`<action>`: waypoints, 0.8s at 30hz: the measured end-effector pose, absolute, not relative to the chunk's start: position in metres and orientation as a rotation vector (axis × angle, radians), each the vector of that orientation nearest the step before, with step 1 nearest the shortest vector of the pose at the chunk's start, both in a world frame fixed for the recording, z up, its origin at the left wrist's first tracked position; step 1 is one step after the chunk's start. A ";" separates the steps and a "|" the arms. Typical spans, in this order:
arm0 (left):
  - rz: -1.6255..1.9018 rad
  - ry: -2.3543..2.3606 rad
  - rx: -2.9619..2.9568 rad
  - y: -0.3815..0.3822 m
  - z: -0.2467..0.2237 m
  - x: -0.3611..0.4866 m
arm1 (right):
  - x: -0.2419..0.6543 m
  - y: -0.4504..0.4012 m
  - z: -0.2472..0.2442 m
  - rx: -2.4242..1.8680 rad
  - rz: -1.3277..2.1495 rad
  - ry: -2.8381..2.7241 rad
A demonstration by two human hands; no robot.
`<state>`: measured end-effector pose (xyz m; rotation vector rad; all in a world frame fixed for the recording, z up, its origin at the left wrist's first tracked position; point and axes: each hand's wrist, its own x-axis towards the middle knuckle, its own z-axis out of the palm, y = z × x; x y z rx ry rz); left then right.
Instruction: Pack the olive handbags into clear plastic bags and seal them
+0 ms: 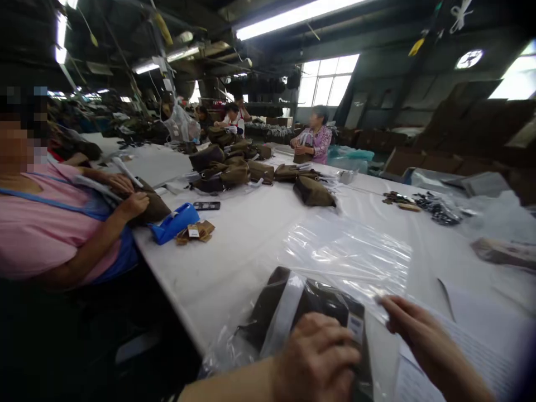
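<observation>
A dark brown bag (268, 304) with a white strip across it lies inside a clear plastic bag (234, 349) at the table's near edge. My left hand (318, 352) rests over the bagged item with its fingers curled; what they grip, if anything, is hidden. To its right, my right hand (414, 324) pinches the edge of the clear plastic between thumb and fingers. A white label (355, 325) shows through the plastic between my hands. Flat clear plastic sheets (347, 251) lie just beyond the bag.
Printed papers (481, 346) lie at the right. A person in pink (54, 223) works at the left beside a blue tape dispenser (176, 222), brown tags (203, 231) and a phone (206, 206). Brown bags (234, 167) are piled farther back, near another person (320, 139).
</observation>
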<state>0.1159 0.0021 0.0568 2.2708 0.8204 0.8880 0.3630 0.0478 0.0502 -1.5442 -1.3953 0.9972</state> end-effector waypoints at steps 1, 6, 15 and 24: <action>0.925 1.041 2.255 0.003 0.054 0.094 | 0.334 0.065 0.057 -1.509 1.214 -1.406; 0.630 1.416 2.149 0.013 0.007 0.053 | 0.205 0.126 0.060 -1.617 1.547 -1.538; 0.573 1.307 2.193 0.020 -0.028 0.056 | 0.178 0.157 0.012 -1.980 1.303 -1.702; 0.611 1.360 2.245 0.023 -0.038 0.061 | 0.167 0.161 0.019 -2.159 1.093 -1.925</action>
